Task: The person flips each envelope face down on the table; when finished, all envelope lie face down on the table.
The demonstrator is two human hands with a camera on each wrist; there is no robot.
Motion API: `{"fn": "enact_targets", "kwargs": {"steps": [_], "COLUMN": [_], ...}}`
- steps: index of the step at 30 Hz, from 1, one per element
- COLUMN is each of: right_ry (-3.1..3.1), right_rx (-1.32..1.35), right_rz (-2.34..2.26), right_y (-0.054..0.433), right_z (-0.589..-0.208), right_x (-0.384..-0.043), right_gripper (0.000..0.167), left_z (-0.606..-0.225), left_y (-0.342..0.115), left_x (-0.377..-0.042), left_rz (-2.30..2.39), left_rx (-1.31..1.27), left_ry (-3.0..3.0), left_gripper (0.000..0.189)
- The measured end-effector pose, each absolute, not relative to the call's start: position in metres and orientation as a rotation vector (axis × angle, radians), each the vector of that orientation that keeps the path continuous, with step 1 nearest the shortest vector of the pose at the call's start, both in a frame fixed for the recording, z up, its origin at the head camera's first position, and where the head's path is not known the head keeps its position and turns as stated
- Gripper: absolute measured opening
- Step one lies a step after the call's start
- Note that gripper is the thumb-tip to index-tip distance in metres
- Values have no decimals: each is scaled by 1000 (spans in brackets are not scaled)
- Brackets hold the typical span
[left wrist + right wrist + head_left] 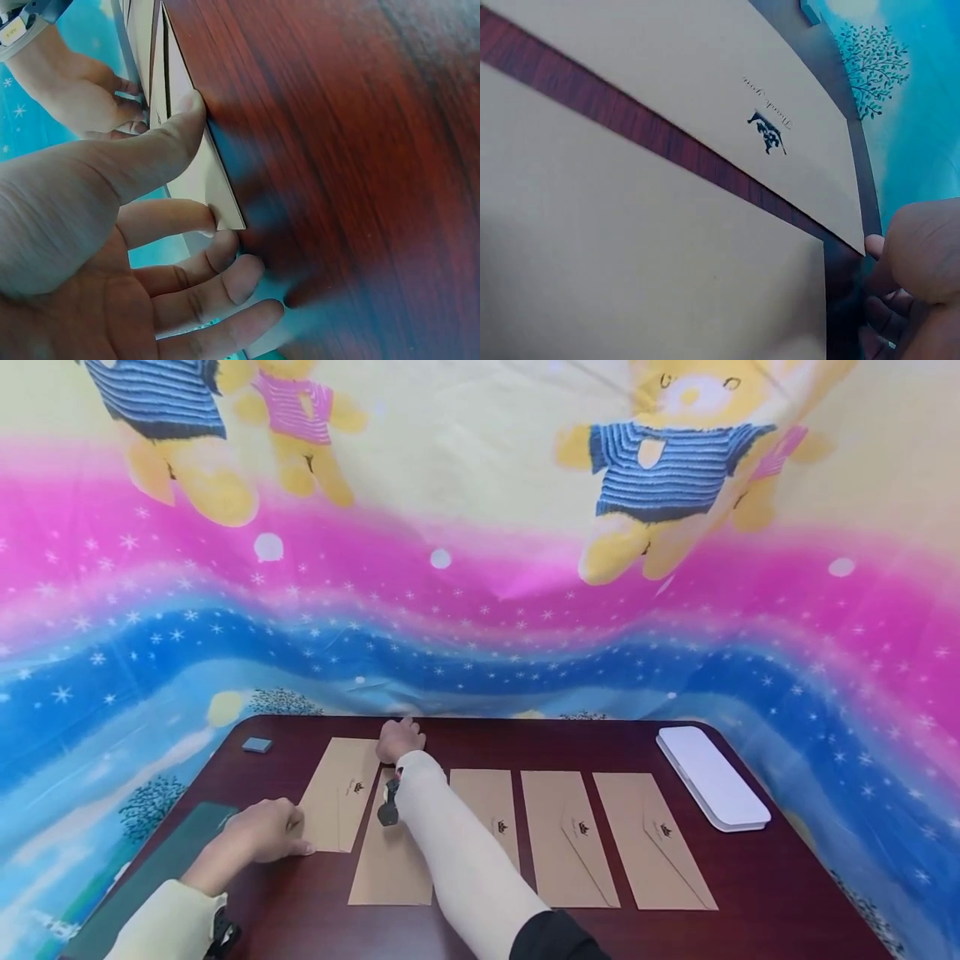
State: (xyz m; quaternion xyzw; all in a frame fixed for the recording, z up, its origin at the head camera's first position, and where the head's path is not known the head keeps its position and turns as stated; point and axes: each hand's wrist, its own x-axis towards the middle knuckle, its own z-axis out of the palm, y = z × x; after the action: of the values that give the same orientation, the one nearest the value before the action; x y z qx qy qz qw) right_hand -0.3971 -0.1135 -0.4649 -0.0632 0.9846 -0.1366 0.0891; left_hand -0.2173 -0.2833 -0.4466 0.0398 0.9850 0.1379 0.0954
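My left hand (262, 831) holds the near left corner of the leftmost tan envelope (330, 810). In the left wrist view its thumb (196, 109) lies along the near edge, and the index fingertip (212, 219) is by the corner. My right hand (400, 742) reaches to the far right corner of the same envelope, fingertips at that corner in the right wrist view. This envelope carries a dark crown print (766, 133) with small script and lies slightly askew. Under my right forearm, a second envelope (390, 868) lies partly hidden.
Farther right, three more envelopes lie in a row: a partly covered one (480, 789), a middle one (555, 810) and an end one (637, 827). A white case (712, 777) is at right. A small blue-grey block (257, 745) and a dark green mat (157, 860) are at left.
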Motion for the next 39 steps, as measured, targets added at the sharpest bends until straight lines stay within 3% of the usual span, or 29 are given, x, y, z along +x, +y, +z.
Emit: {"fn": "enact_targets", "kwargs": {"steps": [10, 14, 23, 32, 37, 39], "right_ry": [2836, 2780, 2767, 2762, 2746, 2713], "right_rx": [-487, -582, -853, -984, -1022, -1033], "right_rz": [-482, -672, -746, -750, -795, -869], "right_y": [-90, -85, -76, -73, -74, -76], "right_z": [-461, -463, -475, -458, -445, -440], "right_x": [-409, -415, -422, -425, -429, -431], "right_gripper": [20, 31, 22, 25, 24, 23], "left_z": [-444, -443, -440, -446, -446, -445], "left_y": [-281, -280, -280, -287, -289, -289], "left_x": [-218, -218, -219, -220, -220, -220], "left_rz": [398, 384, 368, 463, 473, 483], "left_rx": [145, 144, 151, 213, 288, 316], "left_ry": [2917, 2923, 2884, 2877, 2855, 2864], "left_gripper": [39, 38, 36, 39, 74, 77]}}
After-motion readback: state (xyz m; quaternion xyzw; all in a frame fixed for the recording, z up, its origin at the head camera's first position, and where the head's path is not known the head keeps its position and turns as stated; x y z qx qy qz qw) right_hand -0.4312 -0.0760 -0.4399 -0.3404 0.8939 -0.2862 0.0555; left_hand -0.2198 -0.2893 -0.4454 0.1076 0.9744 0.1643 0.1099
